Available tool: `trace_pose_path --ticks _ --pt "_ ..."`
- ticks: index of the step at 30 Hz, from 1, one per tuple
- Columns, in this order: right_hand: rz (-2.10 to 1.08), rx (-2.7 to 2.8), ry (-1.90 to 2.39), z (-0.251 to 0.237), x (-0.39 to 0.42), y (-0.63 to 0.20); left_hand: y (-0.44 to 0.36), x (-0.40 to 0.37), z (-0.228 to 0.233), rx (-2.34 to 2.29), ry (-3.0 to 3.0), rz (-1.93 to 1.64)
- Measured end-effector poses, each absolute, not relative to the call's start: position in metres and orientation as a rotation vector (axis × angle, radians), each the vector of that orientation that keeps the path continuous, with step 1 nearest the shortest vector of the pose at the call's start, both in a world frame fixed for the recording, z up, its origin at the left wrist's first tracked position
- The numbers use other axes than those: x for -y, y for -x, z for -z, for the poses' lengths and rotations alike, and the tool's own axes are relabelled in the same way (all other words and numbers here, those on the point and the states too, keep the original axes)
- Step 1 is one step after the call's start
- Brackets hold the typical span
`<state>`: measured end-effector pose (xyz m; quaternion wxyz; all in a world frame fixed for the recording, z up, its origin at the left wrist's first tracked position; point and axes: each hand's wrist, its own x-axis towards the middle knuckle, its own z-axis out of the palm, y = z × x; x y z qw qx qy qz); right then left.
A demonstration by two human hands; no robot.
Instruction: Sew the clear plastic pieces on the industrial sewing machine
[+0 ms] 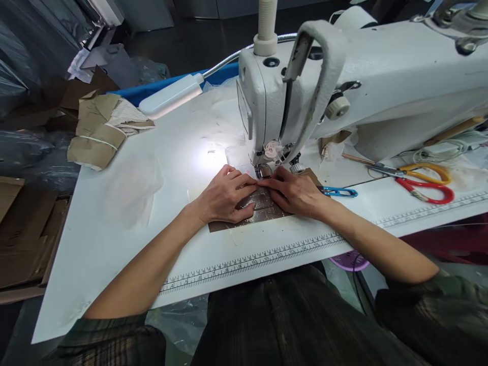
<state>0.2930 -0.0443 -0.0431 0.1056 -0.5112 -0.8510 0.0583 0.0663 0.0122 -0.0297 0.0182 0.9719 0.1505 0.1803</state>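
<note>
A piece of brown fabric [263,202] with a shiny, mesh-like surface lies flat on the sewing table, just in front of the presser foot [263,171] of a white sewing machine [280,96]. My left hand [230,195] rests on the fabric's left side, fingers stretched toward the foot and thumb spread apart. From the right, my right hand [295,192] has bent fingers pressed together on the fabric close to the needle area. Both hands' fingertips nearly meet there. The needle tip and the fabric's far edge are hidden.
Blue thread snips [339,191] lie right of my right hand; scissors with red and yellow handles [425,183] lie beyond. A lit lamp [171,95] and a brown fabric bundle [101,129] are at the back left. A printed ruler [247,262] runs along the front edge.
</note>
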Motion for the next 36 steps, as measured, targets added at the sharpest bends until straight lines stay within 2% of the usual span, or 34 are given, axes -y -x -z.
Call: trace_pose_path --ticks 22,28,33,36 --pt "-0.161 2.552 1.548 0.034 0.044 -0.289 -0.069 -0.013 0.032 -0.628 -3.142 -0.434" --pt "-0.364 2.477 1.545 0.029 0.040 -0.294 -0.068 -0.019 0.032 -0.640 -3.189 -0.430" --pt "-0.753 2.192 1.396 0.022 0.036 -0.310 -0.069 -0.020 0.031 -0.660 -3.210 -0.397" --pt "-0.924 2.041 1.449 0.025 0.030 -0.315 -0.070 -0.019 0.030 -0.693 -3.233 -0.359"
